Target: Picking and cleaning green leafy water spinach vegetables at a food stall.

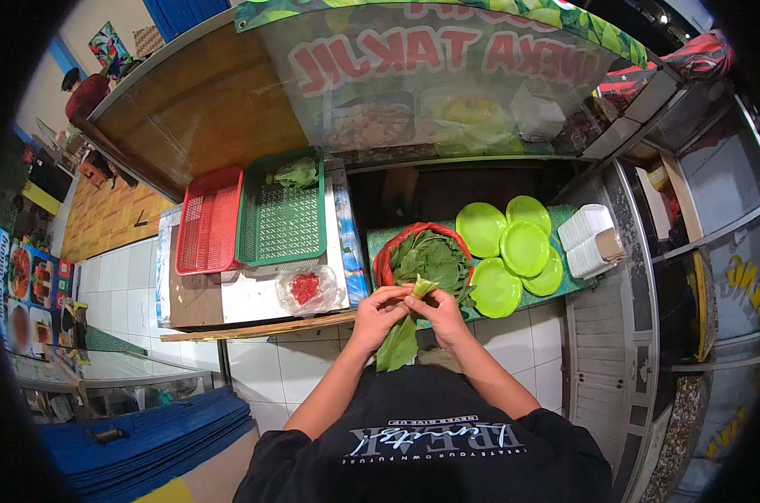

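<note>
Between my two hands is a small bunch of leafy greens (400, 344), its cut stems pointing up and its leaves hanging down toward my shirt. My left hand (380, 317) pinches the stems from one side. Fingers of my right hand (441, 315) close on the same stems from the other. A thin reddish band seems to circle the stems, partly hidden by the fingertips. Just beyond my hands, a red plastic bag (385, 250) stands open, full of loose green leaves (431, 256). To the left, red rubber bands (304, 288) lie in a clear plastic bag (331, 294).
A green plastic basket (281, 248) holds one leafy bunch (299, 173) beside a red basket (207, 223). Several lime-green plates (524, 248) and stacked white containers (586, 242) sit right. A glazed stall front (430, 82) rises ahead. A person (89, 97) is far left.
</note>
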`<action>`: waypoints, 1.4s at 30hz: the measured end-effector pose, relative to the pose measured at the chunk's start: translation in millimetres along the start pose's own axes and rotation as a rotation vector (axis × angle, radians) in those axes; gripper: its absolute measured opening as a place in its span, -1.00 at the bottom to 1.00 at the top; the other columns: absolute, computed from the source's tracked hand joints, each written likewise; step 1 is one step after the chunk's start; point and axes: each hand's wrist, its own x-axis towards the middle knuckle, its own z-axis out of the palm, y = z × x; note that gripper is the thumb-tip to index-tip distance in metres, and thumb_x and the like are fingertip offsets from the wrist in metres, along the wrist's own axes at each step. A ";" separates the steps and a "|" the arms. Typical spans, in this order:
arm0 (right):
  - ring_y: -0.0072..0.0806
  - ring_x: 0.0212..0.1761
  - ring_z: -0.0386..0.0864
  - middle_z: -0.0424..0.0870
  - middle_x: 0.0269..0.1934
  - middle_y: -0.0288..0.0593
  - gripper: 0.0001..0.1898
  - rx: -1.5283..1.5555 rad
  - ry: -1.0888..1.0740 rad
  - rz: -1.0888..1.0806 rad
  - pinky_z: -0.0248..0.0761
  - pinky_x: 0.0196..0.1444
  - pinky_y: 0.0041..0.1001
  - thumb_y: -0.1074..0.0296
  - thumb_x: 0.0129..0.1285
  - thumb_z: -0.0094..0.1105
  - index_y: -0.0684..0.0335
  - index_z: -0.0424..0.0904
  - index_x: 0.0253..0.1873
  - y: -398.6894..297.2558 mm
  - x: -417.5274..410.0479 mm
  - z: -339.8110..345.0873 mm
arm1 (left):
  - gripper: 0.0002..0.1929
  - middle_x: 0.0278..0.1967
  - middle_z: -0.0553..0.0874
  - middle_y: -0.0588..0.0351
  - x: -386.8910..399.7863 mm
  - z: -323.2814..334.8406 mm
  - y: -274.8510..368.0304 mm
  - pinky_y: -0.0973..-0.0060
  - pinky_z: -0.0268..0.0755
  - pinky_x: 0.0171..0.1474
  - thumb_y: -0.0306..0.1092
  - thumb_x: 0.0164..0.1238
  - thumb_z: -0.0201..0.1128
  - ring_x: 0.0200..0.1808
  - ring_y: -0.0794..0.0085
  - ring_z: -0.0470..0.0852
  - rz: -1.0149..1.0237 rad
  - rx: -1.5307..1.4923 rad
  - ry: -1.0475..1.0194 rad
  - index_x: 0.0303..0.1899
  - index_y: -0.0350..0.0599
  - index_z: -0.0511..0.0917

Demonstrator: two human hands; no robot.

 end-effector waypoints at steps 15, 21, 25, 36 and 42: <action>-0.58 0.02 0.56 0.58 0.07 -0.25 -0.34 0.017 -0.093 -0.084 0.48 0.15 -0.52 0.52 0.25 0.42 0.21 0.32 0.42 -11.2 0.5 -20.9 | -0.69 -0.09 0.61 0.15 -4.9 -6.2 -11.6 0.57 0.56 0.06 -0.68 0.31 0.34 -0.03 0.56 0.68 -0.044 -0.141 0.029 -0.02 -0.20 0.45; -0.55 -0.01 0.62 0.67 0.00 -0.22 -0.41 -0.097 -0.054 -0.156 0.52 0.08 -0.50 0.50 0.27 0.44 0.21 0.40 0.36 -10.2 1.2 -14.4 | -0.73 -0.02 0.67 0.10 -6.9 0.2 3.0 0.61 0.56 0.04 -0.60 0.36 0.37 -0.05 0.57 0.68 -0.141 -0.166 0.060 0.04 -0.30 0.59; -0.57 -0.14 0.67 0.75 -0.13 -0.16 -0.53 -0.446 0.093 -0.294 0.55 -0.01 -0.46 0.42 0.29 0.44 0.26 0.50 0.26 -27.8 -6.6 -1.6 | -0.72 0.00 0.69 0.09 -7.1 -0.7 0.4 0.57 0.53 0.07 -0.53 0.38 0.37 -0.03 0.53 0.68 -0.127 -0.041 0.105 0.09 -0.31 0.68; -0.51 -0.29 0.74 0.78 -0.26 -0.12 -0.72 -0.748 0.187 -0.560 0.60 -0.30 -0.46 0.36 0.36 0.38 0.33 0.62 0.07 -24.5 -5.6 -1.9 | -0.64 0.07 0.69 0.04 -9.1 6.0 -3.5 0.49 0.41 0.23 -0.46 0.40 0.36 0.11 0.41 0.63 0.109 0.284 0.093 0.19 -0.19 0.68; -0.65 -0.30 0.64 0.73 -0.27 -0.25 -0.72 -0.456 0.167 -0.444 0.54 -0.25 -0.55 0.39 0.37 0.35 0.29 0.58 0.12 -7.9 2.7 -4.7 | -0.65 0.11 0.70 0.01 -10.5 19.6 1.1 0.49 0.42 0.25 -0.47 0.37 0.40 0.13 0.41 0.64 0.049 0.203 0.158 0.16 -0.24 0.69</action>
